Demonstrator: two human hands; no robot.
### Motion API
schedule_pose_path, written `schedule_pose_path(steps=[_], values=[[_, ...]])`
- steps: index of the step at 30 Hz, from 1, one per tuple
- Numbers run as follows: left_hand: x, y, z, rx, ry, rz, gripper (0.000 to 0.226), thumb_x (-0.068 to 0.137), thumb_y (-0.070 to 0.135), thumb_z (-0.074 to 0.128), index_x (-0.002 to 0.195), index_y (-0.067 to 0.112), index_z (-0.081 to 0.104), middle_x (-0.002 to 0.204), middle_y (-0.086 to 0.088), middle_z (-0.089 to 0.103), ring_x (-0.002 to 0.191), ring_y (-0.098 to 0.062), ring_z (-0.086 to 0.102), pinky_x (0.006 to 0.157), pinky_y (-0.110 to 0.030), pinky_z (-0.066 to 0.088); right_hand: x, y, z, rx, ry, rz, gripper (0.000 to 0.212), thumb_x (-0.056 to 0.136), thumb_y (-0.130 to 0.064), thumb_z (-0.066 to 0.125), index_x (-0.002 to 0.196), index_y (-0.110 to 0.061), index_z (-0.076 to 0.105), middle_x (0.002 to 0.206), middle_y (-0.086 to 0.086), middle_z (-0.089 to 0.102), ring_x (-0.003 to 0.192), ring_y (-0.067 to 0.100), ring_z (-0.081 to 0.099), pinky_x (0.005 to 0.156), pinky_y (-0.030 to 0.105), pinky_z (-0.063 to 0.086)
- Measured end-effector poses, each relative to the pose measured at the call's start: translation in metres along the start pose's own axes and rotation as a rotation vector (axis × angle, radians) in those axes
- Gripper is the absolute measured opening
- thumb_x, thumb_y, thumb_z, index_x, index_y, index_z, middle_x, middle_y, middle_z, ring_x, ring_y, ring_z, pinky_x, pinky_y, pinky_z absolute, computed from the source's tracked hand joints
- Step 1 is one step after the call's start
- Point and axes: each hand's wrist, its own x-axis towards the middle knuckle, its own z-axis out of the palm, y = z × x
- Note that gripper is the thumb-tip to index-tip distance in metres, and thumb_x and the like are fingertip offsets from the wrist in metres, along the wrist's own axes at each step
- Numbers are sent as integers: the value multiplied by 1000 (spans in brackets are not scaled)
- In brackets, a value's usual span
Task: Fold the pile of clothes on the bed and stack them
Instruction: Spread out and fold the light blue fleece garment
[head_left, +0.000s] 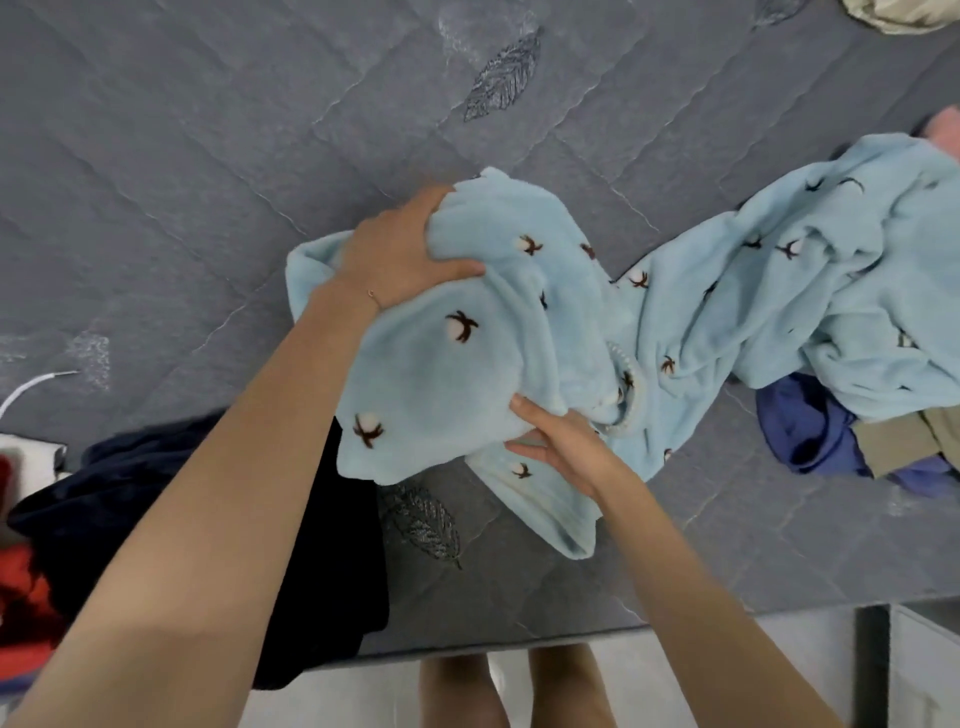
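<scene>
Grip state: left grip (400, 254) curls over the far fold of one light-blue fleece garment (457, 364), and right grip (561, 447) pinches its near edge, thumb on top; the bunched piece sits near the front edge of the grey quilted bed (208, 156). Its fabric trails right across one blue garment (810, 431) and one khaki garment (893, 441). One dark navy garment (182, 519) lies at the left, draped over the front edge; bare quilt lies open beyond both grips.
</scene>
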Motion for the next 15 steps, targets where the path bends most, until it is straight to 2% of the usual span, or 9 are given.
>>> schedule_pose_path(steps=[2, 4, 5, 7, 9, 10, 12, 13, 15], values=[[-6, -6, 6, 140, 97, -47, 86, 77, 68, 64, 147, 29, 33, 141, -3, 51, 128, -31, 48, 106, -43, 35, -10, -19, -7, -287, -50, 103, 60, 82, -56, 66, 124, -14, 62, 104, 8, 75, 95, 20, 72, 87, 33, 58], [-23, -18, 11, 189, 249, -110, 87, 81, 72, 55, 150, 25, 30, 147, -7, 46, 133, -33, 42, 112, -47, 26, -22, -43, -13, -479, -27, 95, 58, 85, -62, 58, 106, -8, 69, 88, 11, 76, 78, 22, 74, 74, 29, 60], [-34, -25, 14, 181, 319, -153, 89, 82, 73, 53, 151, 24, 28, 151, -8, 40, 138, -32, 36, 115, -48, 22, -28, -55, -15, -498, 54, 17, 57, 84, -60, 60, 94, -5, 71, 80, 11, 75, 70, 22, 72, 69, 28, 59], [-62, -33, 21, 66, 408, -272, 96, 80, 74, 55, 154, 24, 20, 159, -10, 26, 146, -29, 22, 119, -49, 15, -33, -75, -20, -398, 298, -269, 47, 83, -51, 70, 80, -4, 70, 72, 11, 72, 64, 18, 64, 65, 27, 53], [-85, -46, 35, -106, 410, -427, 106, 77, 71, 63, 156, 24, 9, 163, -11, 11, 150, -26, 10, 121, -48, 11, -26, -91, -21, -356, 496, -552, 34, 80, -45, 77, 94, -15, 67, 89, 0, 68, 82, 9, 60, 76, 22, 47], [-93, -52, 42, -225, 382, -501, 114, 73, 71, 67, 156, 23, 4, 163, -9, 10, 150, -25, 10, 121, -47, 13, -16, -98, -21, -445, 522, -603, 45, 78, -47, 78, 111, -21, 62, 108, -6, 63, 100, 5, 56, 88, 20, 42], [-103, -64, 56, -607, 377, -575, 132, 60, 73, 77, 155, 20, 2, 158, -3, 25, 144, -20, 29, 119, -46, 26, 17, -101, -25, -619, 427, -538, 89, 73, -56, 79, 145, -27, 37, 148, -5, 38, 136, 8, 33, 112, 26, 27], [-106, -66, 60, -775, 381, -599, 132, 58, 70, 80, 154, 18, 5, 153, 0, 36, 138, -16, 40, 115, -45, 35, 34, -100, -26, -647, 374, -468, 105, 71, -59, 79, 153, -27, 22, 158, -3, 23, 145, 12, 21, 118, 32, 21], [-108, -67, 66, -940, 352, -577, 111, 67, 58, 82, 150, 17, 22, 142, 3, 52, 125, -11, 55, 107, -42, 46, 60, -94, -28, -653, 308, -365, 122, 66, -65, 78, 157, -27, 5, 164, -3, 8, 150, 16, 11, 122, 43, 16]])
